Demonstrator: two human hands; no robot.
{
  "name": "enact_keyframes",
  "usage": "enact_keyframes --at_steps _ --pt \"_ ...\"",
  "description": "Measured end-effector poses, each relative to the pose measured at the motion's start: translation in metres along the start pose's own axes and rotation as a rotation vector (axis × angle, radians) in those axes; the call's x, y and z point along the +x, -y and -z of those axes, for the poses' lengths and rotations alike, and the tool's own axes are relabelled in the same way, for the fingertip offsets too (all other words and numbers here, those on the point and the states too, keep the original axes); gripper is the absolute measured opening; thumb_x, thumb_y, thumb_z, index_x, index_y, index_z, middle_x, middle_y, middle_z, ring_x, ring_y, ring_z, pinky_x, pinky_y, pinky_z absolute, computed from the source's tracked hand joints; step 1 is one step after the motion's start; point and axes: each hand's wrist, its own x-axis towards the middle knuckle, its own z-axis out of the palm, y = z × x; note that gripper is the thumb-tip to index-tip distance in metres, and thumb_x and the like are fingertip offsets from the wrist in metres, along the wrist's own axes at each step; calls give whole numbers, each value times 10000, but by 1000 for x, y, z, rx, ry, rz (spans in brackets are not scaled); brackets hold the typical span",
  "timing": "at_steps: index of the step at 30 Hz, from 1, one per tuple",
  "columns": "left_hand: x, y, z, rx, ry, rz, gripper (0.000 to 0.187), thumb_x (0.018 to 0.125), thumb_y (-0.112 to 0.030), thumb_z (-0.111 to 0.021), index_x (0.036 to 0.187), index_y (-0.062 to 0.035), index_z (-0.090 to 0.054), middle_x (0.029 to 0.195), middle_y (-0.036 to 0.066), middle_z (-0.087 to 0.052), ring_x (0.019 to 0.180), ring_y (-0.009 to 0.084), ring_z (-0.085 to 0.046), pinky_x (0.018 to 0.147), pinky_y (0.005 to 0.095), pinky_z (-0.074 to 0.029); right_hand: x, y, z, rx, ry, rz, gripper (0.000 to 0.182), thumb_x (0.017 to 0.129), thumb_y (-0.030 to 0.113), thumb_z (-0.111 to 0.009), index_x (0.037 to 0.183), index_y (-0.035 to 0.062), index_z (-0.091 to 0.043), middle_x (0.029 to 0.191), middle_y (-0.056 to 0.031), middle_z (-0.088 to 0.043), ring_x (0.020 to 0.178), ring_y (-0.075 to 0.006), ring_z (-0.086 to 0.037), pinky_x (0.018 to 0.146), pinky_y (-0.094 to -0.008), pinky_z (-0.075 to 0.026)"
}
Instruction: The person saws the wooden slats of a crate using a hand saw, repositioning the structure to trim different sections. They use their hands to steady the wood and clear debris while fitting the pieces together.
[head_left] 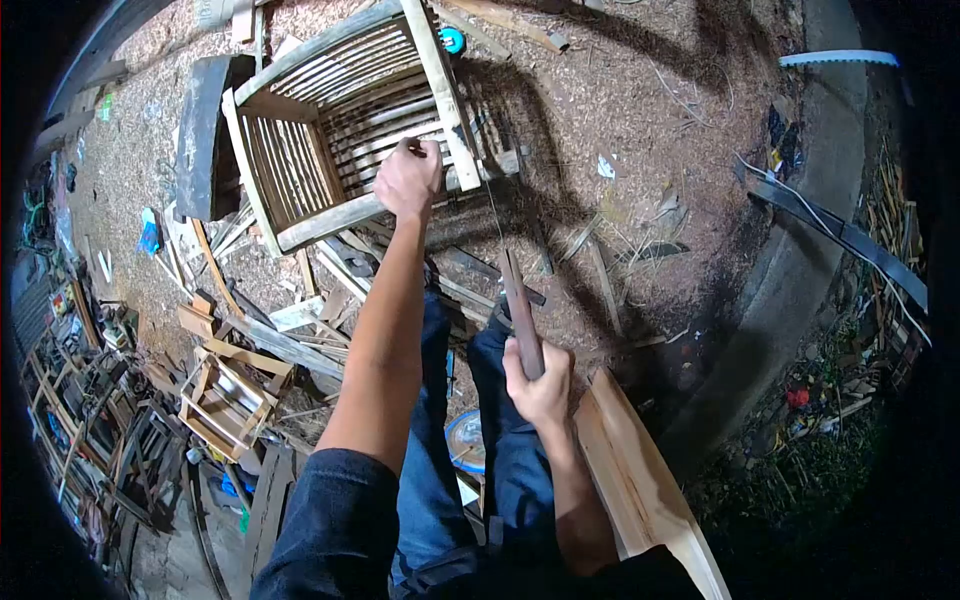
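A slatted wooden frame with thick edge rails lies on the ground at the upper middle. My left hand is closed over its lower rail, near the right corner; what the fingertips grip is partly hidden. My right hand is wrapped round the dark wooden handle of a tool. From the handle a thin blade or rod runs up toward the frame's right corner, where a light wooden post crosses the rail.
A dark board leans left of the frame. Wood scraps and a small wooden frame lie at the left. A long plank is by my right forearm. A curved saw blade and a dark strip lie at the right.
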Motion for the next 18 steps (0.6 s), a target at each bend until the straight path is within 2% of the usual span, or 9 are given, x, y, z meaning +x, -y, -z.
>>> enact_keyframes --at_steps 1,3,7,8,10,11,15,17,18 --pt "8 -2 -2 -5 -7 -4 463 808 -454 -501 1080 -137 -699 909 219 -690 870 383 -667 803 445 -507 11 -13 -5 -32 -50 96 165 824 130 -654 772 -23 -620 598 -180 -588 532 -265 -630 496 -352 -444" --pt "1 1 -9 14 -93 -8 388 790 -409 -520 937 -110 -719 818 211 -686 795 385 -668 751 464 -514 40 -30 -7 -45 -40 188 175 807 141 -670 756 -19 -620 578 -183 -575 518 -289 -623 489 -359 -443" --pt "-3 -1 -3 -30 -113 -22 404 793 -422 -530 967 -115 -725 846 220 -686 827 386 -668 772 451 -513 42 -22 -21 39 -39 221 181 803 163 -675 755 -3 -622 601 -193 -584 546 -337 -629 497 -381 -453" --pt "-1 -2 -1 25 -7 10 467 809 -457 -521 1126 -159 -690 927 194 -697 883 358 -673 820 424 -512 39 -21 -26 14 -20 220 178 806 166 -674 766 0 -623 617 -197 -591 563 -351 -632 504 -383 -459" --pt "-2 -1 -2 3 -35 -2 466 810 -456 -521 1126 -159 -690 932 198 -696 887 357 -673 825 423 -512 34 -26 -39 -2 24 211 175 813 167 -675 794 1 -624 665 -211 -609 605 -387 -631 524 -393 -478" --pt "-4 1 -2 -25 -56 -11 465 810 -454 -521 1127 -158 -690 936 201 -695 891 357 -673 830 421 -511 33 -45 -50 70 -8 291 183 814 158 -679 793 -13 -618 662 -212 -609 594 -375 -639 516 -392 -478" --pt "-10 -3 1 -16 -53 13 453 805 -449 -528 1106 -157 -699 927 227 -689 893 373 -671 831 425 -514 31 -82 -35 -4 -47 245 204 817 133 -677 727 -27 -589 611 -187 -593 516 -304 -631 467 -377 -437" --pt "-5 5 -12 -37 -140 12 421 800 -445 -521 1049 -169 -720 901 229 -688 882 391 -667 825 435 -513 31 -99 -34 202 -255 334 263 840 196 -694 726 -1 -563 555 -80 -540 446 -163 -513 423 -320 -387" --pt "-3 6 -13 -47 -142 -5 414 792 -431 -526 1026 -155 -727 885 230 -688 867 392 -668 810 441 -513 33 -101 -26 416 -156 74 279 849 234 -700 763 13 -551 573 -45 -533 464 -128 -497 423 -292 -379"
